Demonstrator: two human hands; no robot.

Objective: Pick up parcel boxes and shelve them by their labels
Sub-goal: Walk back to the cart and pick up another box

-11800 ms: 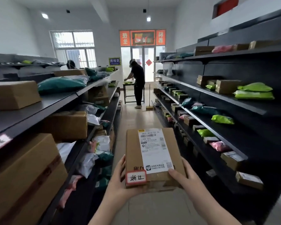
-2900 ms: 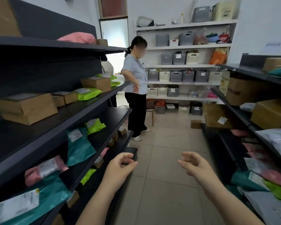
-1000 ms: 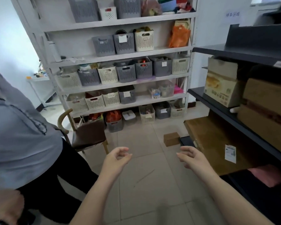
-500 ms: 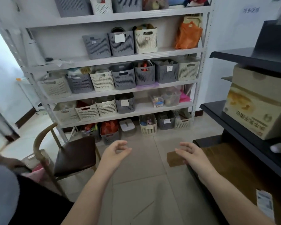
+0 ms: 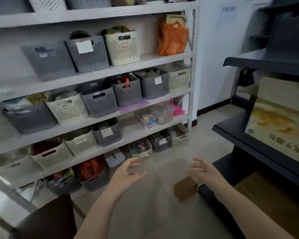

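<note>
A single view is given, taken from a camera worn on the person's head and aimed forward and down. The white shelf rack (image 5: 97, 69) with its baskets is faced from near, across a strip of tiled floor (image 5: 145, 204), while the dark shelf unit (image 5: 240, 135) is caught close at the right edge. Both forearms are seen reaching in from the bottom edge.
</note>
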